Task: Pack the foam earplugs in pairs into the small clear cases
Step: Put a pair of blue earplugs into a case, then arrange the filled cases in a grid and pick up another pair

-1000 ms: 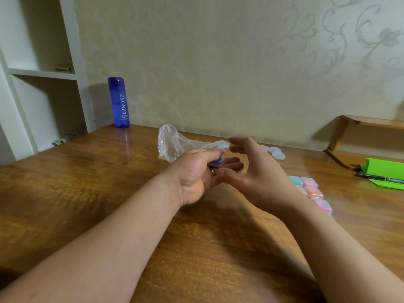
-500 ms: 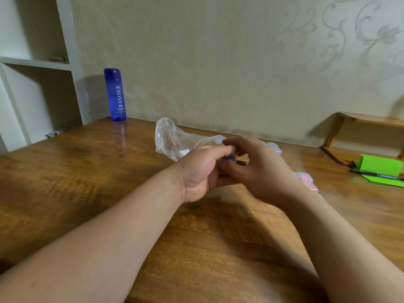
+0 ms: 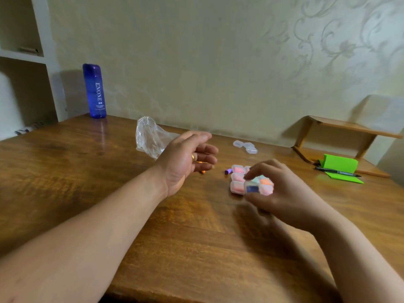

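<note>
My right hand [image 3: 282, 193] holds a small clear case [image 3: 251, 187] with a dark blue earplug pair inside, just above a cluster of filled cases [image 3: 237, 181] holding pink and orange plugs. My left hand [image 3: 185, 158] hovers over the table with its fingers loosely apart, holding nothing. A loose purple earplug [image 3: 228, 171] lies left of the cluster. Under the left fingers an orange earplug [image 3: 202, 171] peeks out. Empty clear cases [image 3: 246, 146] sit farther back.
A crumpled clear plastic bag [image 3: 150, 136] lies behind my left hand. A blue bottle [image 3: 94, 91] stands at the back left by white shelves [image 3: 24, 57]. A green folder with a pen [image 3: 341, 169] and a wooden stand [image 3: 347, 130] sit at right.
My hands were pressed together around the case. They have parted: the right hand carried the case right and down to the filled cluster, the left hand opened and stayed back.
</note>
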Available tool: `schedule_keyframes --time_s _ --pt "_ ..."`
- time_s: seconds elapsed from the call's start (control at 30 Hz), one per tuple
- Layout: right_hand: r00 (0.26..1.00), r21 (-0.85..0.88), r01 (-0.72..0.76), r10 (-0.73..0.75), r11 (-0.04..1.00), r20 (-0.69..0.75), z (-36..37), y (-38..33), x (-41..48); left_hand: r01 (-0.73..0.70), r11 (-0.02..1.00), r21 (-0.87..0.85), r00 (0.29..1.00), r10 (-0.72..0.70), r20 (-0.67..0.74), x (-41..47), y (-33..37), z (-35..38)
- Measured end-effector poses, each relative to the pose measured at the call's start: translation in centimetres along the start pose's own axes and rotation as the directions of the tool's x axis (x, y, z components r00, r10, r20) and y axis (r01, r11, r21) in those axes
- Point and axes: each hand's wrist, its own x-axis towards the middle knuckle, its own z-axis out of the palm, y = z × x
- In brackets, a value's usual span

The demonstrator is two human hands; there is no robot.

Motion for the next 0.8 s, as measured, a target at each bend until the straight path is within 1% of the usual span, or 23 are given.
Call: schedule_keyframes --time_s 0.07,0.2,0.27,0.4,0.5,0.6,0.7,0.8 --pt "0.998 -0.026 0.022 -0.02 0.999 0.058 0.2 0.2 -0.1 -0.002 1.0 0.01 1.0 0.002 -0.019 0.0 -0.2 -0.2" --pt "0.99 -0.059 -0.022 0.03 0.998 0.14 0.1 0.4 0.0 0.002 1.0 0.021 0.999 -0.001 -0.034 0.1 -0.3 -0.2" --pt "0.989 -0.068 -0.029 0.039 0.997 0.146 0.1 0.6 0.0 -0.002 1.0 0.023 0.999 0.003 -0.035 0.2 -0.4 -0.2" --pt "0.988 -0.028 -0.052 0.055 0.998 0.143 0.2 0.7 -0.1 0.001 0.999 0.038 1.0 0.001 -0.031 0.3 -0.6 -0.3" --pt "0.996 0.029 -0.051 0.049 0.998 0.07 0.3 0.5 -0.1 -0.003 0.999 0.053 1.0 0.005 -0.029 0.4 -0.7 -0.3" --pt "0.993 0.104 -0.103 0.108 0.989 -0.046 0.1 -0.1 0.6 -0.02 0.995 0.097 0.998 0.025 -0.052 0.6 -0.8 -0.3" --pt "0.967 0.079 -0.137 0.151 0.987 -0.204 -0.7 -0.2 2.3 -0.049 0.987 0.154 0.991 0.067 -0.112 1.0 -0.6 -0.1" --pt "0.945 0.073 -0.176 0.19 0.982 -0.266 -1.9 0.5 5.2 -0.081 0.989 0.125 0.982 0.101 -0.159 2.2 0.9 -0.1"
